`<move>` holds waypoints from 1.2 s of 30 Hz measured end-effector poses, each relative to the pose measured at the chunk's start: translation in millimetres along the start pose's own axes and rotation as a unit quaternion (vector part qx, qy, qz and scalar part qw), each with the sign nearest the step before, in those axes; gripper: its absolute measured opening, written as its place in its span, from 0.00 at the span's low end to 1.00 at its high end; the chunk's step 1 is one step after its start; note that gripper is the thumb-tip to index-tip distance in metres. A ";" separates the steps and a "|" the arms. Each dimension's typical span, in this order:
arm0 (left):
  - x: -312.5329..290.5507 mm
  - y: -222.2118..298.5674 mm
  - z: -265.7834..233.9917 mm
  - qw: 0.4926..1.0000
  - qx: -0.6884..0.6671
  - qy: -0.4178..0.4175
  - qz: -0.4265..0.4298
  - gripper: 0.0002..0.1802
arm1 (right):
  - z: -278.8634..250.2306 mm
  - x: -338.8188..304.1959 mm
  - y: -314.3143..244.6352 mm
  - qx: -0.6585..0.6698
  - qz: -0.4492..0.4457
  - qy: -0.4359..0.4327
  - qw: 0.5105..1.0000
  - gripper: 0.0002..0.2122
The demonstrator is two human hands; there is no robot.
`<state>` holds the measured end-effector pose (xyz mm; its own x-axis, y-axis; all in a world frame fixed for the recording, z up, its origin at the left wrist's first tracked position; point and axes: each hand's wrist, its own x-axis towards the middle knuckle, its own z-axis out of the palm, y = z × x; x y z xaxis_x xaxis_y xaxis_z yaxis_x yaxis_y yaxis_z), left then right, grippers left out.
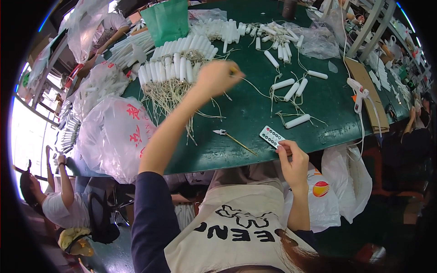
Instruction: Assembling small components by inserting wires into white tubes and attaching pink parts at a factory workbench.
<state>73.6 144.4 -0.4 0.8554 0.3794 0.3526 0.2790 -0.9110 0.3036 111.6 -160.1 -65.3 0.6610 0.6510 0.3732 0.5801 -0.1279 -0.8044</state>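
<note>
- Gripping a white remote (270, 135) at its near end, the right hand (294, 163) has its thumb and fingers closed on it; the remote lies over the near edge of the green table (243, 116), with its round buttons facing up.
- Reaching across the surface, the left hand (215, 78) is in front of the rows of white tubes (174, 68), its fingers curled in (a yellowish spot shows by the fingertips, but blur means I cannot tell whether they grip anything).
- Lying between the 2 hands, toward the near edge, a thin stick (239, 143) has a white pointed tip, touched by neither.
- Spilling from the rows toward the near edge, pale wires (166, 93) hang together in a tangle.
- Scattered right of the left hand, loose tubes (297, 121) trail wires of their own; 1 of them lies just beyond the remote.
- Standing at the far left corner, a green bag (165, 22) rises behind the tubes.
- Bulging over the left edge, a clear bag (109, 136) bears red print.
- Resting near the right edge, a white glue gun (358, 94) lies beside a long cardboard strip (362, 75).
</note>
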 end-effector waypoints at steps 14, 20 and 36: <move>-10.6 127.0 113.6 0.980 0.016 -0.096 0.174 0.19 | -27.2 -7.4 17.9 -0.027 0.045 0.084 0.995 0.05; 2.0 133.1 44.9 0.924 -0.381 -0.008 -0.030 0.19 | -42.6 -8.7 22.4 0.008 0.040 0.143 0.989 0.04; -72.5 166.1 -19.0 0.887 -0.409 -0.141 0.163 0.21 | -66.7 -5.3 -25.1 0.260 -0.250 0.272 0.892 0.16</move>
<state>49.7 -31.4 41.3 0.9400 -0.0428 0.3386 -0.3138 -0.4983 0.8082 125.2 -210.2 -16.3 0.5968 0.0519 0.8007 0.6613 0.5334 -0.5274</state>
